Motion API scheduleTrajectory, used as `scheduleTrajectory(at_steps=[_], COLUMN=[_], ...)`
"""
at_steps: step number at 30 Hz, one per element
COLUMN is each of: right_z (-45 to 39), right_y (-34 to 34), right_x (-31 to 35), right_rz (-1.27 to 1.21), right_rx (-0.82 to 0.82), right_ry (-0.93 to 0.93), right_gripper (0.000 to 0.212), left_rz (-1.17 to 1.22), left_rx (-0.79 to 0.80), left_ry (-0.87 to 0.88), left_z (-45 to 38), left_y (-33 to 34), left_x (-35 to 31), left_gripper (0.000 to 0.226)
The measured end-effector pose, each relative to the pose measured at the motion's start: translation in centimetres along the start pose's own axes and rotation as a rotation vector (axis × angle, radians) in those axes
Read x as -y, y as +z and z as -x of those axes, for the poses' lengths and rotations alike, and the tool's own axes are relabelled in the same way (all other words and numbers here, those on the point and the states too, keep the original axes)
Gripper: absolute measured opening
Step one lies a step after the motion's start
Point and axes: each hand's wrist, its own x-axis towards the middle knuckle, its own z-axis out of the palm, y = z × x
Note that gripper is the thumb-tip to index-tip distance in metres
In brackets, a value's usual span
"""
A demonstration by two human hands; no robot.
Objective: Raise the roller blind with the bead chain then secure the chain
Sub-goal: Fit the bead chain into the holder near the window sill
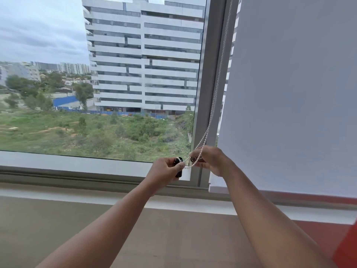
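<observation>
A white roller blind hangs fully down over the right window pane, its bottom bar near the sill. A white bead chain runs down along the grey window frame post into my hands. My left hand grips a small black cylindrical chain holder, with the chain's lower loop touching its top. My right hand pinches the chain loop and a second small dark piece just right of the holder. The two hands are close together in front of the frame's lower corner.
The grey window frame post stands between the bare left pane and the blind. A white sill and a ledge run across below. A red surface shows at the lower right. Outside are a tall building and greenery.
</observation>
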Motion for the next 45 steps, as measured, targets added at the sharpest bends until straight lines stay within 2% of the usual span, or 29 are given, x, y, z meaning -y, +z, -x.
scheduleTrajectory(at_steps=[5,11,14,18,25,35,43,45], right_z=[0.9,1.7,1.8,1.9,2.1,2.5,1.7,1.5], right_y=[0.2,0.3,0.3,0.5,0.4,0.4,-0.2,-0.3], right_x=[1.1,1.7,1.8,1.7,1.8,2.5,2.9,3.0], right_rz=[-0.050,-0.157,-0.175,-0.092,0.056,0.302,0.449,0.460], right_rx=[0.042,0.155,0.162,0.161,0.252,0.234,0.262,0.286], right_ry=[0.030,0.014,-0.030,-0.085,-0.146,-0.271,-0.375,-0.385], right_gripper=[0.004,0.014,0.016,0.018,0.030,0.023,0.024,0.023], left_rz=[-0.013,-0.034,-0.046,-0.061,-0.028,-0.052,0.069,0.090], left_rx=[-0.004,0.015,0.021,0.023,0.045,0.060,0.091,0.091], left_ry=[-0.003,0.021,0.029,0.028,0.022,0.053,0.041,0.030], left_z=[0.0,0.2,0.3,0.4,0.8,0.6,0.4,0.3], left_y=[-0.2,0.0,0.2,0.3,0.3,0.4,-0.2,-0.3], left_x=[0.5,0.5,0.3,0.1,-0.5,-0.4,0.3,0.1], left_gripper=[0.012,0.013,0.017,0.020,0.021,0.017,0.007,0.025])
